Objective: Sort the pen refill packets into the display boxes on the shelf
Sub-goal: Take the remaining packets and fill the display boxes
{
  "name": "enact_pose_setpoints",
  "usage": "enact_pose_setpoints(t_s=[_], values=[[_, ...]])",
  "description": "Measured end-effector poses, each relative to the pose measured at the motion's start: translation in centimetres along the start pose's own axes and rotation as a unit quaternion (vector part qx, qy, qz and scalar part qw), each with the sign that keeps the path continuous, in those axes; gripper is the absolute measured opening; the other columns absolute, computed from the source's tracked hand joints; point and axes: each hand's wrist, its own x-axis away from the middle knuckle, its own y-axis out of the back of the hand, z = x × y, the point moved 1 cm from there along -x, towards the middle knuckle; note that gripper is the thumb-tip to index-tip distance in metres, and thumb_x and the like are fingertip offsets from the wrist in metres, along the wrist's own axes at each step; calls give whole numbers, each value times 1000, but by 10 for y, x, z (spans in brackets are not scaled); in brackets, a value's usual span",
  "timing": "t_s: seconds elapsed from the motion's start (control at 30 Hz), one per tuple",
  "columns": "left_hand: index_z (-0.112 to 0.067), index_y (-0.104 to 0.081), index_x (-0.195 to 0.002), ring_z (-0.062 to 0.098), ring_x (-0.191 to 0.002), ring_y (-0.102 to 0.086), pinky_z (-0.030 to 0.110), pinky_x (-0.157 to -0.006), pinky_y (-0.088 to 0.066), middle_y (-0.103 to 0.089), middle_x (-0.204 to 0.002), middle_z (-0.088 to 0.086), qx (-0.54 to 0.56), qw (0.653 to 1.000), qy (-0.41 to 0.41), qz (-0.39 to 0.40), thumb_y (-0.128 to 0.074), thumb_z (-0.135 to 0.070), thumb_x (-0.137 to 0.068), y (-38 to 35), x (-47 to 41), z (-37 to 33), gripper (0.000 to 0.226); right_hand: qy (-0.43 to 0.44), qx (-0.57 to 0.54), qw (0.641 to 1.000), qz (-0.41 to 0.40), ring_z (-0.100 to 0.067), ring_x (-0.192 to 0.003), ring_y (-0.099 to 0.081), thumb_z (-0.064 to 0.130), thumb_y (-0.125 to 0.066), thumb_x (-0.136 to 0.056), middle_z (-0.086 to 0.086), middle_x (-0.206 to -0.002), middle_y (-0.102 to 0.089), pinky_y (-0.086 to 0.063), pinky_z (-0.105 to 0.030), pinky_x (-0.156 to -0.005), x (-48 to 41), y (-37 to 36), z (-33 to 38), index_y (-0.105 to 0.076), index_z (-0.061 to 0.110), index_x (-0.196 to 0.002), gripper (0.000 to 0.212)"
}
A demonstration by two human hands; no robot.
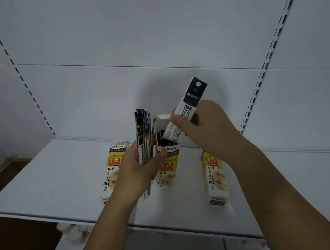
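Observation:
Three white-and-yellow display boxes stand on the white shelf [41, 184]: a left box [112, 168], a middle box [168, 160] with its top flap open, and a right box [215, 179]. My left hand [137, 175] grips a bundle of several black-and-white pen refill packets [143, 138], held upright between the left and middle boxes. My right hand [204, 127] pinches one refill packet [191, 104], tilted, with its lower end inside the open top of the middle box, where dark packets show.
The shelf's white back panel [151, 63] rises behind the boxes, with slotted uprights at left [22, 81] and right [262, 68]. A lower shelf [177, 246] sits beneath. A crumpled white thing [75, 232] lies below the shelf edge at left.

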Motion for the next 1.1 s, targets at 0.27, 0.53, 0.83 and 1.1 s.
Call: enact_pose_setpoints(t_s=[0.27,0.53,0.83,1.1], values=[[-19,-68,-107,11,-56,-57,27,-53,-51,-67,-64,-6,-2,1000,0,1,-73,-17,-95,0,1,0,13,12,-25,999,45,-6,-54,-56,28,-64,-103,-1,-68,-65,-43,-17,-51,-3,11,4,-78,14,-98,21],[-22,-67,-105,9,-56,-59,27,-54,-51,-68,-65,-8,-8,1000,-1,10,-73,-18,-95,1,1,-1,12,29,-25,996,83,-27,-77,-72,28,-67,-100,-11,-87,-75,-59,-52,-78,-11,17,10,-76,20,-98,12],[-24,-68,-105,13,-56,-58,33,-55,-52,-67,-66,-5,-6,1000,-5,3,-74,-21,-93,2,1,0,13,9,48,992,114,-6,-41,-40,36,-69,-99,10,-50,-40,-32,-17,-47,-19,7,14,-45,17,-63,47],[-21,-67,-103,8,-55,-56,28,-52,-49,-66,-63,-7,6,1000,-5,11,-74,-17,-94,3,1,-1,13,29,-4,999,19,-31,-75,-71,39,-68,-98,-15,-87,-75,-59,-54,-72,-14,31,18,-78,10,-98,31]])
